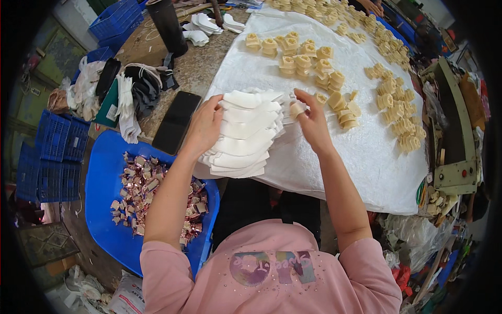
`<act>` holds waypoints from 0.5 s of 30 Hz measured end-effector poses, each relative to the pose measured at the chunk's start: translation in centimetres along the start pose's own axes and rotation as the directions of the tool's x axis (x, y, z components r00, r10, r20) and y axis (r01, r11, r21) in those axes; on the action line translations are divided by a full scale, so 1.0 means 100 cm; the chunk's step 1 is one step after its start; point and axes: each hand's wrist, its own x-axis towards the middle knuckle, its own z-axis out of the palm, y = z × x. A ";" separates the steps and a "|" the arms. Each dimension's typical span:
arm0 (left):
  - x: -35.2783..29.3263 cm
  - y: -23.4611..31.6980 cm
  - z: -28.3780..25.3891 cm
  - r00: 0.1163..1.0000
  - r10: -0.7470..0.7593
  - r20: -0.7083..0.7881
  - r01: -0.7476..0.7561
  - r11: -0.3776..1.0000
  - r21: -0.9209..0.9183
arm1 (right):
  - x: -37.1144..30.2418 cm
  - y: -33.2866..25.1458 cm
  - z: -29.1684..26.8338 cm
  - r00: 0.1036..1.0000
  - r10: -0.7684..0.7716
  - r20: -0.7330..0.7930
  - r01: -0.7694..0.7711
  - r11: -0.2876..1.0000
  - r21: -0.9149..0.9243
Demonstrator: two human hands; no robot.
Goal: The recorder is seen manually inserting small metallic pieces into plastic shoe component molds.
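A layered stack of thin white curved pieces (248, 133) lies at the near edge of the white-covered table. My left hand (205, 125) grips the stack's left edge near the top, thumb and fingers closed on it. To the right of the stack, my right hand (315, 125) pinches a small cream-coloured piece (297, 109) between thumb and fingers. Beyond that hand stand several cream moulded parts (345, 112), some of them stacked on each other.
A blue tub (99, 209) of shiny pinkish metallic parts (149, 183) is at my left. A black phone (177, 123) and a dark cylinder (166, 29) are on the table. More cream parts (400, 112) stand right, beside a green metal machine (455, 175). Another person's hand (372, 7) shows at the far edge.
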 end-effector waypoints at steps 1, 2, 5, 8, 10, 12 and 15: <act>-0.002 0.003 0.002 0.998 0.041 -0.042 -0.041 0.999 0.009 | -0.004 0.005 0.000 1.000 0.007 -0.008 -0.007 1.000 -0.004; -0.004 0.010 -0.001 0.997 -0.077 0.009 0.077 0.997 -0.029 | -0.007 0.007 0.003 0.999 0.032 0.013 -0.031 0.999 -0.032; -0.010 0.009 0.001 1.000 -0.013 -0.023 0.013 1.000 -0.029 | -0.012 0.016 0.007 1.000 -0.002 0.021 0.003 0.999 -0.054; -0.020 0.014 -0.002 0.999 0.021 0.043 -0.017 0.994 -0.111 | -0.011 0.009 0.018 0.998 -0.042 0.037 0.047 0.987 -0.150; -0.029 0.017 0.001 0.998 0.064 -0.001 -0.064 0.997 0.041 | -0.005 0.006 0.029 0.995 -0.095 0.035 0.099 0.986 -0.135; -0.030 0.023 0.004 0.992 0.118 -0.039 -0.108 0.976 0.191 | 0.003 0.012 0.034 0.986 -0.158 0.056 0.166 0.971 -0.172; -0.024 0.031 0.005 0.998 0.046 -0.048 -0.037 0.984 0.171 | 0.007 0.017 0.041 0.989 -0.078 0.127 0.129 0.869 -0.478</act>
